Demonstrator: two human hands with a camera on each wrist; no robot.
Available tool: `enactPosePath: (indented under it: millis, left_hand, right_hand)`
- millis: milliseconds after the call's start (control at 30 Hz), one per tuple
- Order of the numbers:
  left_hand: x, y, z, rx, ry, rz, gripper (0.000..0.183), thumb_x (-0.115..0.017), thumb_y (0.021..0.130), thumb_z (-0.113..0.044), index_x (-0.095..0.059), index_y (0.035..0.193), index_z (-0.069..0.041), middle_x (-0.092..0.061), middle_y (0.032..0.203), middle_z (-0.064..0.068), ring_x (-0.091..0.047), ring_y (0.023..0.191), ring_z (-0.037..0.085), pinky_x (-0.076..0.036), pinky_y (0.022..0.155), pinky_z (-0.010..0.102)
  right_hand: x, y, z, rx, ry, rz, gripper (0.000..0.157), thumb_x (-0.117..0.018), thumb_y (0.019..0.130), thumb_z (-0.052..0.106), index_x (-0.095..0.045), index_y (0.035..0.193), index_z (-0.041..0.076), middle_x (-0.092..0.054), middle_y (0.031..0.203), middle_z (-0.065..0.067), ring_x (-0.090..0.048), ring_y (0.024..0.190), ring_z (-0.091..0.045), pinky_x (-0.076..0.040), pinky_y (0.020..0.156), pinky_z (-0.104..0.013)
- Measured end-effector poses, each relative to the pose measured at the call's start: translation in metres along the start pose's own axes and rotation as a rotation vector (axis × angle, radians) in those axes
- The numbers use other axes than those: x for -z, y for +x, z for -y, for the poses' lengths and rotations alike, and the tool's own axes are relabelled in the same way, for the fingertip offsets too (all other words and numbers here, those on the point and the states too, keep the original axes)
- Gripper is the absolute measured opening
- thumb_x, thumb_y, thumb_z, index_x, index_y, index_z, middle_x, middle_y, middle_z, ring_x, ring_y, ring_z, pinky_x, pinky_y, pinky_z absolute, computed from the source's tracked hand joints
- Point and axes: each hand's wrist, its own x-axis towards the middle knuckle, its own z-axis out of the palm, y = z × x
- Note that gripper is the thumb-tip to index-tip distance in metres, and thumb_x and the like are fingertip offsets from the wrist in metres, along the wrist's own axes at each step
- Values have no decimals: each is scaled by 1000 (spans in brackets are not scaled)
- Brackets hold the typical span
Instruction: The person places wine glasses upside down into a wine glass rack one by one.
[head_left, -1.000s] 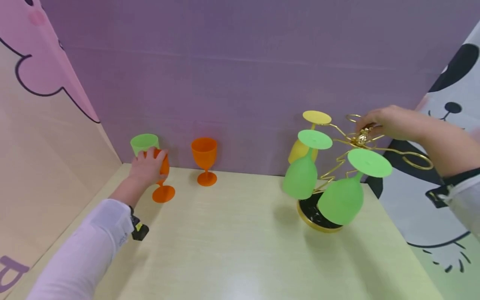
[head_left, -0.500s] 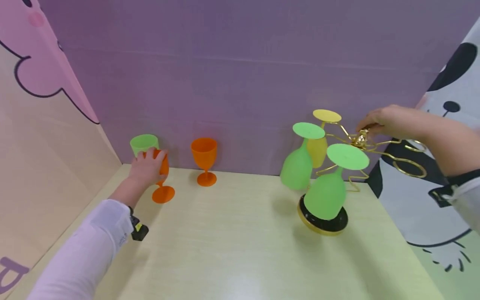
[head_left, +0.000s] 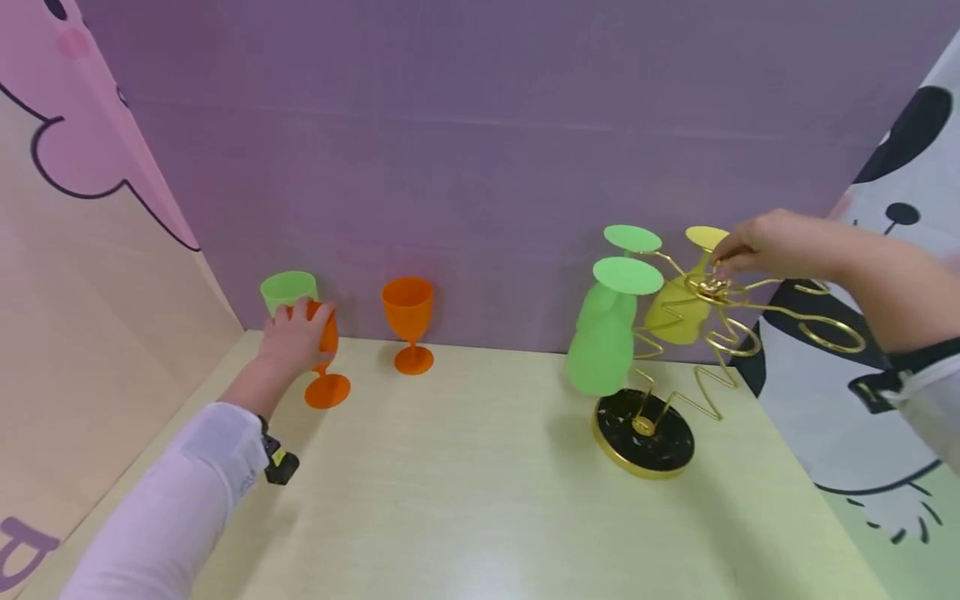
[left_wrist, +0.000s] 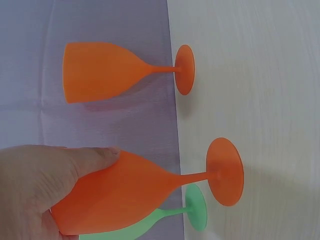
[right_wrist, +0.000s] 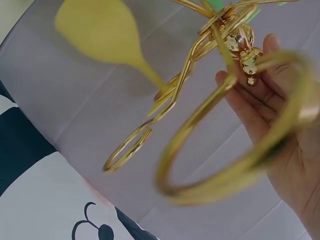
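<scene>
My left hand (head_left: 292, 337) grips an orange goblet (left_wrist: 120, 195) by its bowl, thumb along the near side. That goblet is upright at the table's back left; whether its foot touches the table I cannot tell. At the right stands a gold wire wine glass rack (head_left: 738, 310) on a round black base (head_left: 667, 446). Two green goblets (head_left: 600, 358) and a yellow goblet (head_left: 678, 312) hang upside down from its arms, one green partly behind the other. My right hand (head_left: 787, 242) holds the rack's gold top knob (right_wrist: 248, 62) between thumb and fingers.
Just behind the held goblet stands a green goblet (head_left: 288, 286). Another orange goblet (head_left: 408, 308) is upright to its right, near the purple back wall (head_left: 480, 183). Gold wire hoops (head_left: 832, 335) stick out below my right wrist. Printed panels flank the pale table (head_left: 465, 483).
The rack's upper part has turned under my right hand: the yellow goblet has swung right along the back, the green ones left and rearward. My left hand stays put on the orange goblet.
</scene>
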Motion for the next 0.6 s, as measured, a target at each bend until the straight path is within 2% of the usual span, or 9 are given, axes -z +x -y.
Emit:
enactPosePath:
  millis: [167,333,600]
  left_hand:
    - [0,-1,-2,1,-2,10,71,-65,80,-24,-25,136,-9,-21,133,33,-25,110,57,-29,90,68]
    - [1,0,-2,-2,-6,3,70,-66,80,-23,-26,136,-8,-22,133,33,-26,110,57,-29,90,68]
    - [1,3,1,2,5,-14,71,-67,78,-25,-28,135,-11,-25,131,31,-30,106,54,-36,84,64]
  right_hand:
    - [-1,1,4,-30,0,-6,20,-62,85,18,-67,100,4,-68,95,-12,-61,88,-27,-50,76,-45]
    - [-1,4,4,-69,-28,-16,21,-64,84,21,-68,96,4,-68,91,-12,-61,81,-25,-50,71,-45]
    - [-1,5,5,-97,-17,-27,24,-65,84,22,-67,98,3,-68,88,-10,-59,78,-22,-49,70,-43]
